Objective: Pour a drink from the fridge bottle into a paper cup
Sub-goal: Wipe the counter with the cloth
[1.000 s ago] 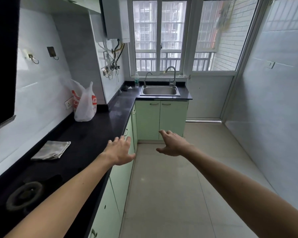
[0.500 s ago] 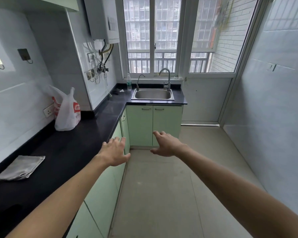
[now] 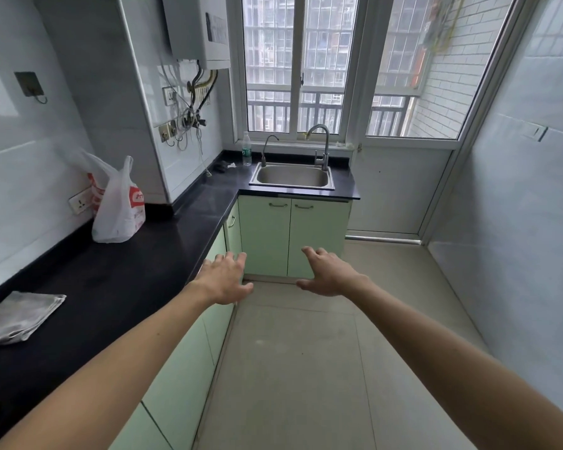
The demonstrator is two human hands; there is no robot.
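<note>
Since neither fridge nor paper cup is in view, I judge this the search step; the next move calls for finding the fridge. Counter (image 3: pixel 127 280) at left carries a cloth (image 3: pixel 20 316) and a plastic bag (image 3: pixel 119 206). Left hand (image 3: pixel 223 280): fingers apart, holding nothing. Lone bottle (image 3: pixel 246 153) stands beside the sink (image 3: pixel 293 176), cap up, long axis vertical; can't tell if it's the drink. Right hand (image 3: pixel 330 276): fingers apart, empty.

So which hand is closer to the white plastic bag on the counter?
Left. The left hand hovers at the edge of the counter, on the side of the plastic bag; the right hand is out over the floor, farther away.
</note>
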